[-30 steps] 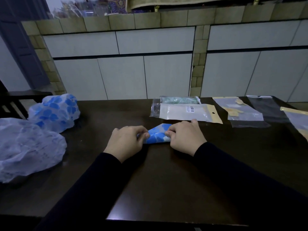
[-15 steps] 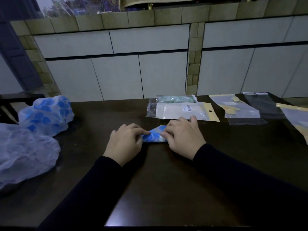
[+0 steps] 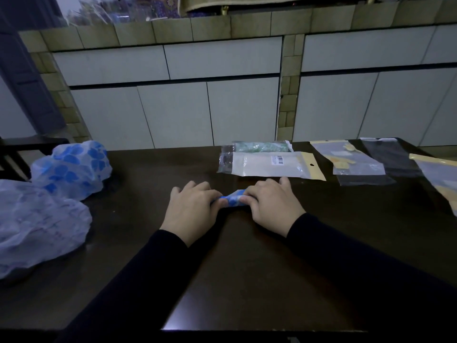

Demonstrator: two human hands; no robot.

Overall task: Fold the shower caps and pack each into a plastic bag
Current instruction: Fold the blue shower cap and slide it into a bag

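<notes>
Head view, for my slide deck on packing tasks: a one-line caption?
Both hands, left hand and right hand, pinch a folded blue shower cap on a dark table.

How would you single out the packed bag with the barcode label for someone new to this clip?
On the dark table, look just beyond the right hand. The barcode bag lies flat there, white inside with a yellow header strip, in front of a green-filled bag.
</notes>
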